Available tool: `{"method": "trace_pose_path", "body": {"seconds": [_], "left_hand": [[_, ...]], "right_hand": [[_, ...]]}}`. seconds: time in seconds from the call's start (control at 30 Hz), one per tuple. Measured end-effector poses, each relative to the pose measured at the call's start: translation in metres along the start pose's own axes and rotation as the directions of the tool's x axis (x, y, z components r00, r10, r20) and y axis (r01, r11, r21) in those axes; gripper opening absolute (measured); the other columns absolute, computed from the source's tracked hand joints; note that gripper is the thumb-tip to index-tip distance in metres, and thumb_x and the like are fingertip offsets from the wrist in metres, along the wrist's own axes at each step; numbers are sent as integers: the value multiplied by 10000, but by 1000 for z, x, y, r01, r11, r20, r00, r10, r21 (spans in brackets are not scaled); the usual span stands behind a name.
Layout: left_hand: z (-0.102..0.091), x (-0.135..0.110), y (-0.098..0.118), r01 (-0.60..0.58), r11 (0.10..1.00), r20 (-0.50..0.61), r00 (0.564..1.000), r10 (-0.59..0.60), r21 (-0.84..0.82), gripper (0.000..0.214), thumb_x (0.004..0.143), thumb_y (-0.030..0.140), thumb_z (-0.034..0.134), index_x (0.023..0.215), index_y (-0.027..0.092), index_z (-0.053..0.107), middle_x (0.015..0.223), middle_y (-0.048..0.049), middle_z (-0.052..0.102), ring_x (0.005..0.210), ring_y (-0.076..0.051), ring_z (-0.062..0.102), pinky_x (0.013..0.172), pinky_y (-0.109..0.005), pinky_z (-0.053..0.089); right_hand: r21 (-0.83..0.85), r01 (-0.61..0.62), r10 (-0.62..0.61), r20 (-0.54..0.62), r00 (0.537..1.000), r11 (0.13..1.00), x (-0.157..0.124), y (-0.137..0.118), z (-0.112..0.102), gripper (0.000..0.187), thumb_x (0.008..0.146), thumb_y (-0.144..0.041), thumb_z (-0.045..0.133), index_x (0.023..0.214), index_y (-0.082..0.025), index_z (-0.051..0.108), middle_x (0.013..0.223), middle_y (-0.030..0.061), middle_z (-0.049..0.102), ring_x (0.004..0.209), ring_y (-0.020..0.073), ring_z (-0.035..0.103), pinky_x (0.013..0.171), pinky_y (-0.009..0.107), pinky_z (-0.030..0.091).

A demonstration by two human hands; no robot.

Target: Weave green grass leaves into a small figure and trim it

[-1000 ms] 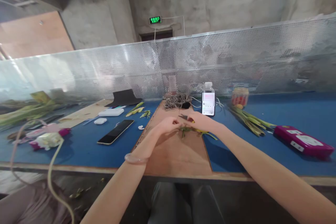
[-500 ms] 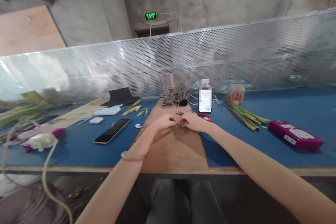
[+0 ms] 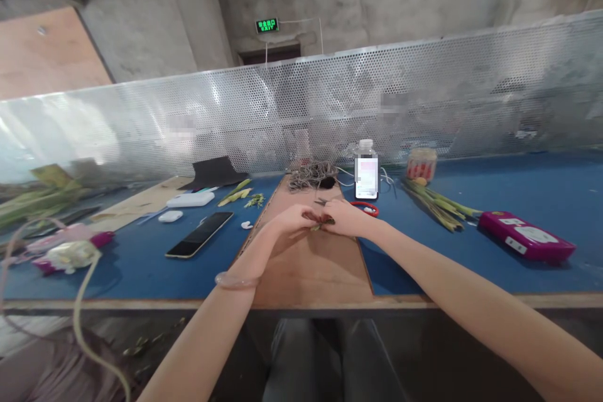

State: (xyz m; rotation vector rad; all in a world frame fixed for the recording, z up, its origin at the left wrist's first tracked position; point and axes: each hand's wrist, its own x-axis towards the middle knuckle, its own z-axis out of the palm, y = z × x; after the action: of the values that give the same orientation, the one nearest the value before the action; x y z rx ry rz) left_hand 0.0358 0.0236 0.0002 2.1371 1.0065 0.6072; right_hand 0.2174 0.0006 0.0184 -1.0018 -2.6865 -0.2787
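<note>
Both hands meet over the brown board [image 3: 311,270] in the middle of the table. My left hand [image 3: 293,218] and my right hand [image 3: 346,217] are closed, fingertips together, pinching a small bundle of green stems [image 3: 323,222] between them. The bundle is mostly hidden by the fingers. A clear bangle [image 3: 234,280] sits on my left wrist. Just beyond the hands lie small scissors [image 3: 321,202] and a red ring [image 3: 365,208].
A tangle of twine [image 3: 311,175] and a bottle [image 3: 366,171] stand at the back. Green stalks [image 3: 438,206], a jar [image 3: 421,164] and a magenta box [image 3: 525,236] lie to the right. A phone [image 3: 199,234], earbud case [image 3: 170,216] and cut stems [image 3: 238,191] lie left. A perforated metal screen [image 3: 424,94] bounds the table.
The hands have drawn closer together and gathered the green stems, which lay spread on the board a second ago, into a tight pinch between the fingers.
</note>
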Motion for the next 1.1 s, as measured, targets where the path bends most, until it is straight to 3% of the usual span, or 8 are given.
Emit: {"method": "trace_pose_path", "body": {"seconds": [0.23,0.43,0.8,1.1], "left_hand": [[-1,-3,6,25,977,-22,1000,-21,210,300,660,320,533,835,110,656,818,-68,653,735,-179,564,687,-274,411],[1,-5,16,51,946,-31,999,-43,320,307,687,320,485,818,96,648,753,-72,643,686,-172,546,633,-256,396],[2,-5,16,37,964,22,999,-44,265,324,710,362,454,806,96,611,779,-73,625,723,-172,537,689,-265,394],[2,-7,18,32,975,63,997,-47,220,281,704,301,472,840,93,604,815,-79,626,732,-163,542,692,-260,399]], "right_hand": [[-1,97,-97,-3,995,995,5,5,8,146,749,-166,482,729,-144,625,795,72,583,802,166,495,687,253,321],[-50,126,-124,42,991,991,5,1,4,155,754,-162,480,697,-117,617,737,77,563,769,165,489,686,257,328],[-101,139,-132,66,989,985,7,-4,5,137,737,-110,470,718,-97,605,760,93,567,775,178,513,714,271,348],[-17,39,-37,93,995,999,3,-10,-6,163,744,-103,454,688,-100,607,779,93,576,700,144,531,623,225,340]]}}
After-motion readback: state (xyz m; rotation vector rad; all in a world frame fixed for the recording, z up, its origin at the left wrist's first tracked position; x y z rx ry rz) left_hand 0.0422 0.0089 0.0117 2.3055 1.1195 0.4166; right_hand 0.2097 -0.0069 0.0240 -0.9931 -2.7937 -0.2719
